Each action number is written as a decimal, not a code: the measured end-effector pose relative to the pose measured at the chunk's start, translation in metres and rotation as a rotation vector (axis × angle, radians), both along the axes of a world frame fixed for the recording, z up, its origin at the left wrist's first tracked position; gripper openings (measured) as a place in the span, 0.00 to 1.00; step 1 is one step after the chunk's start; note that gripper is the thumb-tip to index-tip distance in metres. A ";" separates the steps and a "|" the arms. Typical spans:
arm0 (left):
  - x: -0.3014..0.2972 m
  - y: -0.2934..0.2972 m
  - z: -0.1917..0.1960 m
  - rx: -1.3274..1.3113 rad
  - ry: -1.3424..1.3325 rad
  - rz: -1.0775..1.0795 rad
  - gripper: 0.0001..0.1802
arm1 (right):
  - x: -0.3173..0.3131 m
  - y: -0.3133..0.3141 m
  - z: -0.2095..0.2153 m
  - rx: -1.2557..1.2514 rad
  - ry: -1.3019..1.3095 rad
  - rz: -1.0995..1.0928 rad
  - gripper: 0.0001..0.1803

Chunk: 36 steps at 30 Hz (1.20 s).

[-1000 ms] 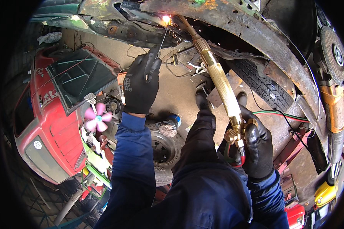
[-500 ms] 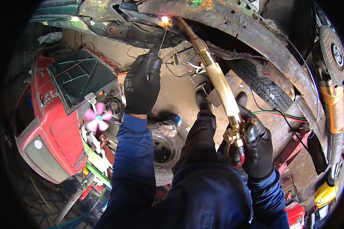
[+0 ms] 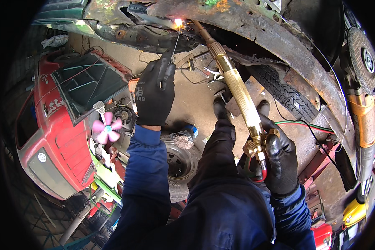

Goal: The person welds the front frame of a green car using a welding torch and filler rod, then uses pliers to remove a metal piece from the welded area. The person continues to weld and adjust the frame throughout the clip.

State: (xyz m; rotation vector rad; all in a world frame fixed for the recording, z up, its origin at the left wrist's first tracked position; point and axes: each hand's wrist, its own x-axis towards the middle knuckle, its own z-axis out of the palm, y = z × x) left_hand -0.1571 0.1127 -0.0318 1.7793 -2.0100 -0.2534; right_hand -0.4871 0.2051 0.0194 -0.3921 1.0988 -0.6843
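My right hand (image 3: 280, 160), in a black glove, is closed round the valve end of a brass gas welding torch (image 3: 241, 91). The torch slants up and left, its tip close to the rusty car body panel (image 3: 262, 35). A bright flame (image 3: 178, 23) with small sparks burns at the panel's lower edge, just left of the tip. My left hand (image 3: 156, 89), also gloved in black, pinches a thin filler rod (image 3: 176, 46). The rod's far end reaches up to the glow. Red and green hoses run from the torch's rear, partly hidden by my right hand.
An angle grinder (image 3: 362, 91) is at the far right beside the bodywork. Under the car is a tyre (image 3: 283, 89); a loose wheel (image 3: 177, 166) lies near my legs. On the left are a red car section (image 3: 58, 154) and a pink fan (image 3: 107, 127). Cables cross the floor.
The glow at the panel has grown more orange, with sparks now spraying from it. The torch tip and rod have shifted only slightly; both hands keep their holds.
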 end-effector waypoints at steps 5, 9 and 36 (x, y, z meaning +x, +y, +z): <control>-0.001 0.001 -0.001 0.005 0.019 0.033 0.20 | -0.004 0.000 -0.002 0.014 0.007 0.031 0.45; -0.003 0.001 -0.002 -0.019 0.013 0.032 0.19 | -0.005 -0.001 -0.003 0.017 0.006 0.032 0.45; -0.002 -0.002 0.001 0.053 -0.017 0.053 0.16 | -0.003 -0.003 0.000 0.021 0.013 0.010 0.36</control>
